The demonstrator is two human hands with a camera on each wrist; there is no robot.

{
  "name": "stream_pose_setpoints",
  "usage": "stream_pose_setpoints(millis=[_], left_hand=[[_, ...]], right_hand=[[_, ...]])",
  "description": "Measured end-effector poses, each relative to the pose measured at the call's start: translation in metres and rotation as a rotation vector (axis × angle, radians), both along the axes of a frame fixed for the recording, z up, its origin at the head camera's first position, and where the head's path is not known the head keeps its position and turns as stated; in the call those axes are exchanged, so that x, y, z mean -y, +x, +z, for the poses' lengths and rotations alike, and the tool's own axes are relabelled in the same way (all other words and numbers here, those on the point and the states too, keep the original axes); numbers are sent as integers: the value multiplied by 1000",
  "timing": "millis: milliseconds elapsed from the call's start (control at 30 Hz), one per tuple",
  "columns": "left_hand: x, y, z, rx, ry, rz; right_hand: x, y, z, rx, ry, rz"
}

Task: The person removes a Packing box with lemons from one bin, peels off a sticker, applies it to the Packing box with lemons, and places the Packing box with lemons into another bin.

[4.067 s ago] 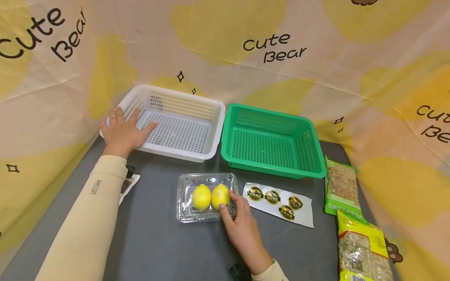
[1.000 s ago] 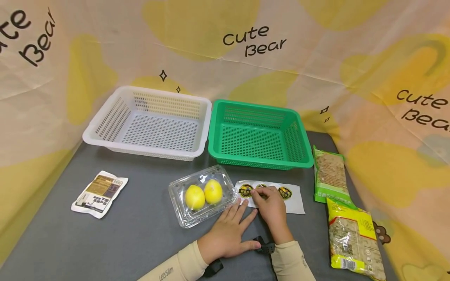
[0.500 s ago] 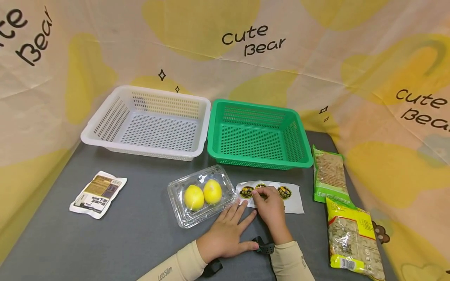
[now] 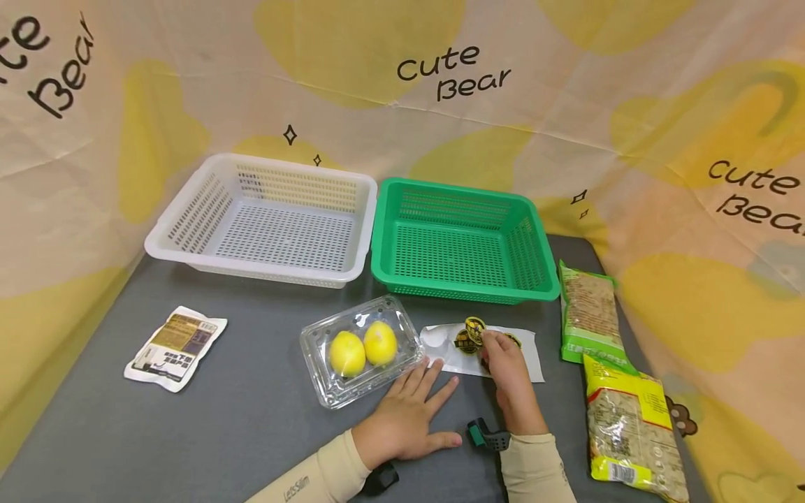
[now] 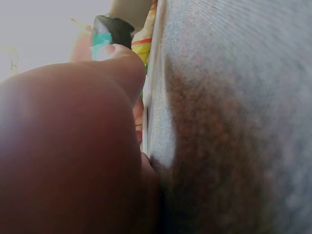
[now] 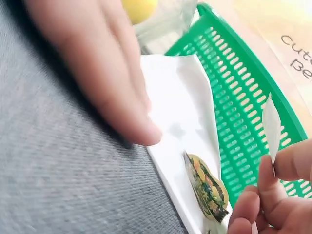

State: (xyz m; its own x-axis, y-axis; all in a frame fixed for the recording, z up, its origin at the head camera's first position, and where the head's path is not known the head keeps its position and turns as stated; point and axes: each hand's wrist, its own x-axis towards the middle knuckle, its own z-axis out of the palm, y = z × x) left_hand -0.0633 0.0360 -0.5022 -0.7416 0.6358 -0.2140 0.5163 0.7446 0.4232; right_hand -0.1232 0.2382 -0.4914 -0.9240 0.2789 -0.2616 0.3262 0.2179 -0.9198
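My right hand (image 4: 511, 377) pinches a round black-and-gold sticker (image 4: 475, 330) between thumb and index finger, raised over the white sticker sheet (image 4: 443, 358). In the right wrist view the pinched sticker (image 6: 271, 129) shows its pale back, while another sticker (image 6: 207, 187) lies on the sheet below. My left hand (image 4: 405, 421) lies flat with fingers spread, fingertips at the sheet's lower left edge and beside the clear plastic box (image 4: 321, 381). Two yellow lemons (image 4: 348, 354) show inside that box. The left wrist view is mostly filled by the left hand (image 5: 73, 146).
Behind stand a white basket (image 4: 270, 269) and a green basket (image 4: 465, 292) side by side. A white-and-brown pouch (image 4: 176, 348) lies at the left of the grey table (image 4: 251, 433). On the right are a green-edged bag (image 4: 591, 314) and a yellow bag (image 4: 635, 429).
The left hand moved from the white basket to the sheet. The box has turned slightly. Within the last half second the right hand lifted the sheet's leftmost sticker and moved rightward.
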Motion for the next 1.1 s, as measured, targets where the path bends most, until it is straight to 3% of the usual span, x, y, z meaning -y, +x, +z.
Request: stream_pose_setpoints(millis=[167, 400, 600, 700, 800, 900, 967, 1100], left_hand=[[1, 0, 2, -18, -18, -1], [0, 1, 6, -36, 35, -21], [-4, 7, 11, -239, 85, -46], [-1, 14, 24, -371, 260, -5], [12, 19, 39, -483, 517, 124], [28, 18, 50, -542, 729, 325], [40, 15, 55, -522, 777, 480], [61, 4, 62, -369, 786, 729]], right_hand=[[0, 1, 3, -9, -10, 20], [5, 7, 2, -113, 34, -76], [9, 11, 17, -220, 23, -89], [16, 13, 28, -250, 67, -48], [28, 14, 39, -324, 122, 36], [44, 13, 47, -411, 183, 154], [58, 13, 52, -450, 234, 245], [87, 11, 55, -469, 335, 384]])
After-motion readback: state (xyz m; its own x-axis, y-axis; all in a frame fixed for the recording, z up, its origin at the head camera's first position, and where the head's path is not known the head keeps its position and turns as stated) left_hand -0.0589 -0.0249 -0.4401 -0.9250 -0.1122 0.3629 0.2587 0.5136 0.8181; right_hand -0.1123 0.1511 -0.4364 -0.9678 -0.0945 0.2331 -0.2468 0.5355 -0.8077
